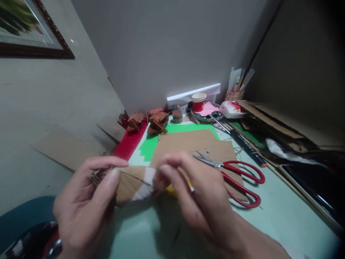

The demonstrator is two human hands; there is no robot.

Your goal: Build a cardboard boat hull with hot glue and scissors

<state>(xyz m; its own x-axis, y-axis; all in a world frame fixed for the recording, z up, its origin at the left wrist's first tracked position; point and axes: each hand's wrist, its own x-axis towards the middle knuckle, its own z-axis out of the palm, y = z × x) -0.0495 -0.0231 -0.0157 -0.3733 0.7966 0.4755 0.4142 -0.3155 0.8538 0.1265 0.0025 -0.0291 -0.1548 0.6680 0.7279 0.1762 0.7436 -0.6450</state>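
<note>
Over table [285, 203], toward near edge: grips cardboard [125, 189] in left hand [86, 201]; curls right hand [199, 194] narrow at white end [144, 190], can't tell holding what.

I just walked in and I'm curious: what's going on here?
A person's left hand holds a brown-and-white, cardboard-like piece above a pale green table. The right hand is at its white end. Red-handled metal scissors lie beyond the right hand, partly on a flat brown cardboard sheet.
</note>
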